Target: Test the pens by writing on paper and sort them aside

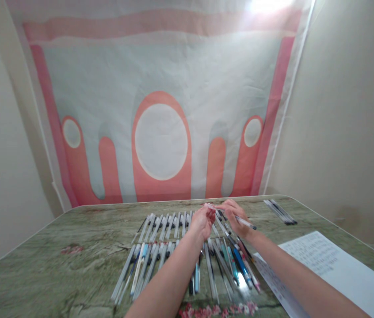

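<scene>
Both hands are raised over the far part of the table, close together. A pale, clear-barrelled pen (245, 222) with a dark end slants between them. My right hand (236, 218) is closed around its middle, fingers pinching the barrel. At the pen's upper-left end, my left hand (203, 221) is curled with its fingertips pressed together on it; what exactly they grip there is hard to make out. Under the hands lies a back row of pens (163, 227). A front row of pens (140, 276) lies nearer, partly hidden by my left forearm. Blue pens (242, 267) lie at its right.
Several pens (280, 212) lie grouped at the far right. Sheets of paper with writing (319, 260) rest on the right, partly under my right forearm. The wood-patterned table (84, 247) meets a coral-and-grey hanging cloth (160, 190) behind.
</scene>
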`<state>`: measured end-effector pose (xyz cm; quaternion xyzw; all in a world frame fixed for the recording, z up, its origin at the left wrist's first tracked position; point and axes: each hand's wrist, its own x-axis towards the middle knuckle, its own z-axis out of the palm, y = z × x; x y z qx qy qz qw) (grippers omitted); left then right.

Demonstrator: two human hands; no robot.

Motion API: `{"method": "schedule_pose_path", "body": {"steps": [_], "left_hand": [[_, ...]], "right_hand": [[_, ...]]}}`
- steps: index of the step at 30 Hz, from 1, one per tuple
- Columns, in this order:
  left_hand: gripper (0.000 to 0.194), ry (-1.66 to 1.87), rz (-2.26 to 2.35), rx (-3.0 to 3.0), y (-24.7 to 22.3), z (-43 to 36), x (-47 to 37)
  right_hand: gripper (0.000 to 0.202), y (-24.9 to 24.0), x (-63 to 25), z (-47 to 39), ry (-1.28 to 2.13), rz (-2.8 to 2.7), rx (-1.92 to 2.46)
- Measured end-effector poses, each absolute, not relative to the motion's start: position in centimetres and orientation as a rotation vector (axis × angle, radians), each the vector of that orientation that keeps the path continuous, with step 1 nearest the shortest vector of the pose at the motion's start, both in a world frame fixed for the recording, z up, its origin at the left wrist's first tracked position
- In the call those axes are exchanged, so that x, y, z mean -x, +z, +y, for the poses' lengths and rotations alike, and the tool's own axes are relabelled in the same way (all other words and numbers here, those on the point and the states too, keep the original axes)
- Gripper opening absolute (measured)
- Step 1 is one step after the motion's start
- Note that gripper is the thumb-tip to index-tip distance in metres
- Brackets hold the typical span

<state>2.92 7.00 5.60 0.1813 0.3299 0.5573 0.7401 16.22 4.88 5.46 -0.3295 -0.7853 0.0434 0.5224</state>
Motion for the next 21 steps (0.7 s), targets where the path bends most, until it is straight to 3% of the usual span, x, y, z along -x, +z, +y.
{"method": "schedule_pose_path", "body": {"steps": [21], "left_hand": [[0.009, 1.193, 0.641, -0.495, 5.3, 6.3, -3.6]], "right_hand": [[0.027, 4.4, -15.6, 5.0, 0.151, -1.783, 0.896]]}}
